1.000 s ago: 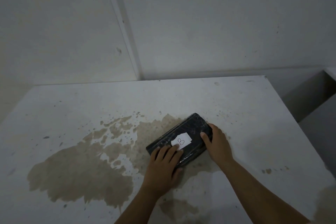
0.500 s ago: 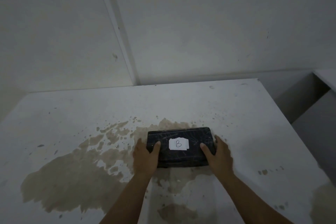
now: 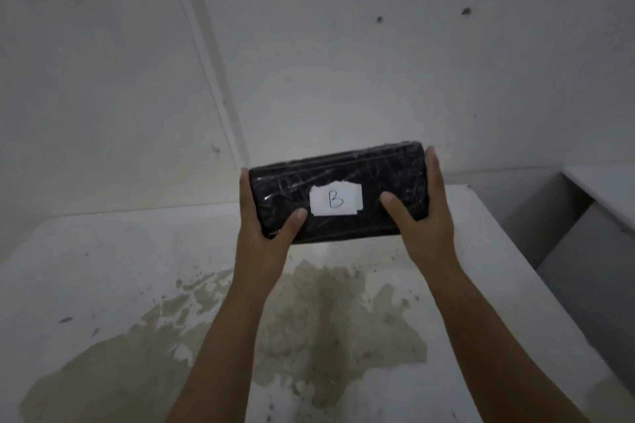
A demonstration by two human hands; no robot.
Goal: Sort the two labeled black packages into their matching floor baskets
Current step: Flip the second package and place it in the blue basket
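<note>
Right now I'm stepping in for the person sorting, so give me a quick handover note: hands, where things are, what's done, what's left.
Left hand: gripping the left end of the black package, thumb on its front.
Right hand: gripping the right end, thumb on the front.
Package: held in the air above the stained white table, with its white label reading B and facing the camera.
Not in view: the other package and the floor baskets.
Done: package B is picked up and its label can be read.
Left: carry it to the basket for B and drop it in. The other package's status can't be judged from this view.
</note>
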